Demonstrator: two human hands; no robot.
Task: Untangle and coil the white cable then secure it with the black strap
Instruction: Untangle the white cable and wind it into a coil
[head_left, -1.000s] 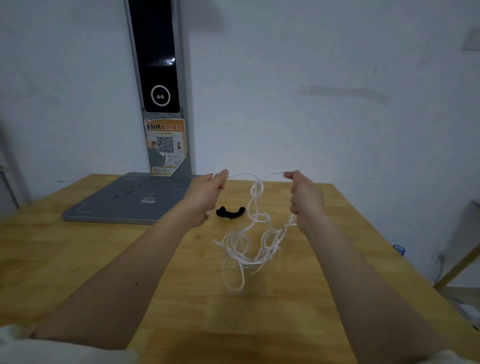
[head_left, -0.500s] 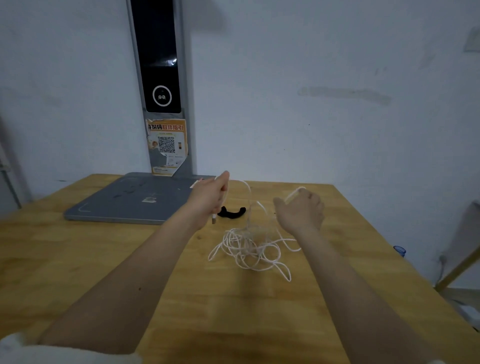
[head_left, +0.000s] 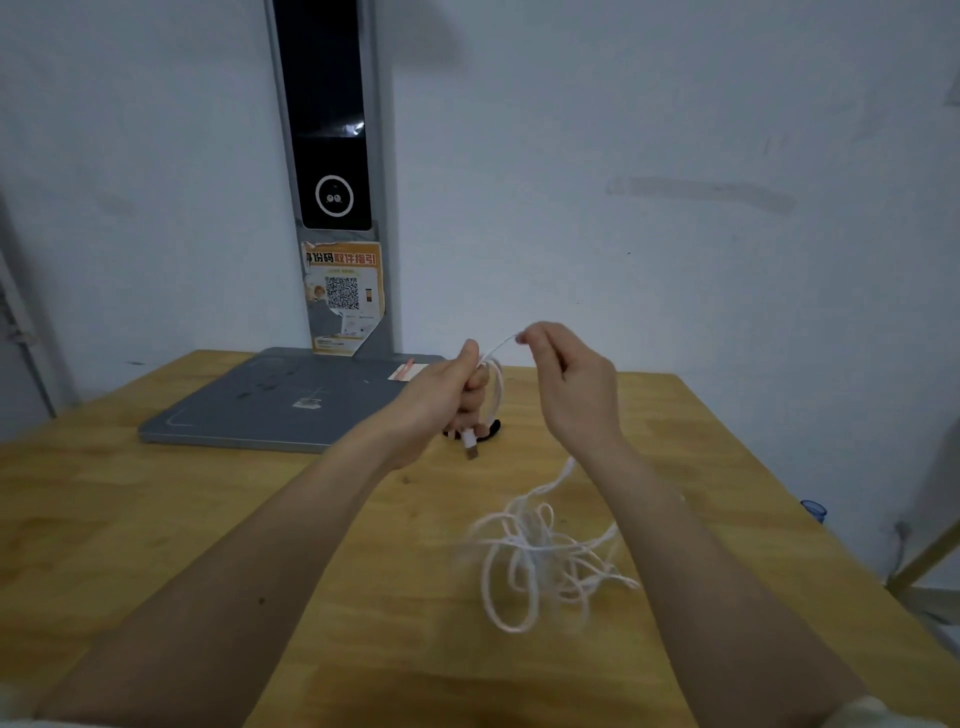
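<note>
Our left hand (head_left: 441, 395) grips the white cable (head_left: 540, 551); our right hand (head_left: 566, 384) pinches it; tangle mid wooden table (head_left: 156, 519), black strap (head_left: 493, 428) behind.

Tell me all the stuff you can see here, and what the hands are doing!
white cable: one, white, loose tangle on the table, one end up in the hands
plug: one, white with a metal tip, hanging below the left hand
black strap: one, black, on the table, mostly hidden behind the left hand
wooden table: one, yellow-brown
grey device: one, flat base on the table, tall dark post against the wall
sticker: one, orange and white, on the post
left hand: grips the cable
right hand: pinches the cable
</note>
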